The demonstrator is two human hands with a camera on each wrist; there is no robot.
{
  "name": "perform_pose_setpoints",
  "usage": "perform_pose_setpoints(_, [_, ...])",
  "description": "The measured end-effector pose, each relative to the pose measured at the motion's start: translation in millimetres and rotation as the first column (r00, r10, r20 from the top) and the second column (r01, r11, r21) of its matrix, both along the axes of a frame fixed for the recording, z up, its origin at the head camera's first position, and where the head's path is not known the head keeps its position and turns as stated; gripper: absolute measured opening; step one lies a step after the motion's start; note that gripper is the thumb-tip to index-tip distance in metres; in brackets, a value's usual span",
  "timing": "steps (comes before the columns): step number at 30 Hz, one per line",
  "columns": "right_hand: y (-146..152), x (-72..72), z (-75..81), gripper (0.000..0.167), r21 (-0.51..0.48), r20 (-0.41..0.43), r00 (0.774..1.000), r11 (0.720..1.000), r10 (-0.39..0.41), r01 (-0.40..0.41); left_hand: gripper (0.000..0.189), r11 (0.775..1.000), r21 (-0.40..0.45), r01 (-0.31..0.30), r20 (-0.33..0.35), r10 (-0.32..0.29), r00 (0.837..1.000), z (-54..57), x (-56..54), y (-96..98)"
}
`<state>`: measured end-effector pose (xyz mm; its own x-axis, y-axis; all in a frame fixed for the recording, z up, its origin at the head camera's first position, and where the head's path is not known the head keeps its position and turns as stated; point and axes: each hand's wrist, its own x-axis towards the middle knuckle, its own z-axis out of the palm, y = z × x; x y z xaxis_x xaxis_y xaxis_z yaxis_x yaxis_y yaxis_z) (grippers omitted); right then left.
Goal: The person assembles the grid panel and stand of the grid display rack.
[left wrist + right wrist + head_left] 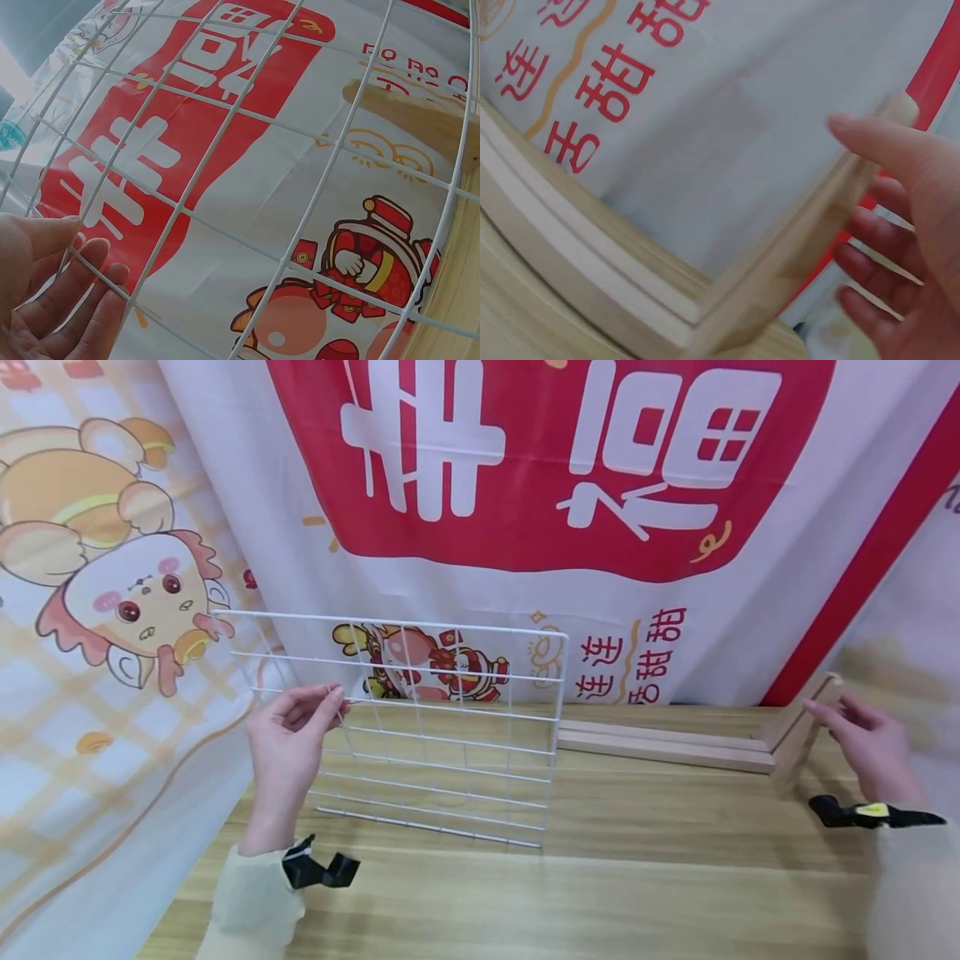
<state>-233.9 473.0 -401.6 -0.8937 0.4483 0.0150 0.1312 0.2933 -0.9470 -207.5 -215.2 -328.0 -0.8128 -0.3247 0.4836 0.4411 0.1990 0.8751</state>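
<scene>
My left hand (288, 735) pinches a wire of the white wire grid panel (551, 718) near its left side, with thumb and fingertips on the rod. The panel stands tilted up over the table, its lower edge near the tabletop. In the left wrist view, the grid (281, 262) spreads away from the fingers (94, 322). At the right, my right hand (873, 743) is at the upper end of an upright of a wooden frame (667, 750). The right wrist view, blurred, shows the thumb across the upright (780, 262) and the fingers along its other side.
A wood-grain table (675, 893) spans the front. White printed cloth (750, 610) with a large red patch hangs behind. Another cloth (150, 735) with cartoon animals and checks hangs on the left. The frame's long bar lies close to the back cloth.
</scene>
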Motion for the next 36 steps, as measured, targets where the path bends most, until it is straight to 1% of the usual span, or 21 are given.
perform_pose_setpoints(3, [-1,2.4,-1.4,0.072,0.077,-0.031,0.992,0.990,0.123,-0.120,0.024,1.000,0.008,0.009,0.009,-0.009,1.000,-0.6,-0.6,1.4])
perform_pose_setpoints(5, [-3,2.7,0.0,0.065,0.098,-0.042,0.983,0.980,0.177,-0.172,0.024,1.000,0.014,0.012,0.017,-0.012,1.000,-1.2,-0.6,2.0])
perform_pose_setpoints(8, [-5,4.8,2.7,0.055,0.030,-0.081,0.971,0.974,0.225,-0.224,0.024,1.000,0.021,0.015,0.027,-0.016,1.000,-2.1,0.3,2.9])
perform_pose_setpoints(11, [-8,8.2,4.7,0.058,0.049,-0.060,0.971,0.972,0.233,-0.230,0.024,1.000,0.018,0.010,0.034,-0.011,0.999,-2.3,0.8,3.9])
perform_pose_setpoints(13, [-11,10.2,5.9,0.064,0.121,-0.016,0.971,0.965,0.237,-0.233,0.024,1.000,0.015,0.003,0.031,-0.003,1.000,-1.4,-0.1,4.3])
perform_pose_setpoints(15, [-15,11.3,8.5,0.071,0.213,0.049,0.971,0.947,0.234,-0.239,0.025,1.000,0.013,-0.003,0.027,0.003,1.000,-0.8,-1.8,4.2])
perform_pose_setpoints(18, [-22,13.4,11.9,0.070,0.262,0.079,0.962,0.926,0.261,-0.272,0.024,1.000,0.017,-0.006,0.020,0.006,1.000,-0.1,-3.6,3.8])
perform_pose_setpoints(21, [-31,15.0,13.3,0.064,0.263,0.071,0.955,0.918,0.288,-0.297,0.024,1.000,0.021,-0.009,0.020,0.008,1.000,1.0,-4.0,3.6])
perform_pose_setpoints(23, [-38,15.6,13.2,0.064,0.271,0.078,0.953,0.914,0.293,-0.303,0.024,1.000,0.021,-0.011,0.020,0.010,1.000,2.0,-4.3,3.7])
perform_pose_setpoints(26, [-48,15.4,10.6,0.064,0.299,0.066,0.960,0.912,0.272,-0.279,0.024,1.000,0.018,-0.012,0.020,0.012,1.000,3.5,-4.9,3.9])
perform_pose_setpoints(29, [-58,15.7,7.0,0.061,0.307,0.022,0.964,0.916,0.265,-0.259,0.024,1.000,0.009,-0.014,0.024,0.014,1.000,3.9,-5.3,4.1])
perform_pose_setpoints(33, [-70,16.7,3.6,0.055,0.302,-0.045,0.961,0.921,0.272,-0.246,0.025,1.000,0.002,-0.012,0.024,0.012,1.000,3.3,-5.2,4.5])
perform_pose_setpoints(36, [-78,17.7,3.3,0.056,0.309,-0.042,0.963,0.920,0.268,-0.242,0.024,1.000,0.008,-0.008,0.020,0.008,1.000,2.0,-5.0,4.4])
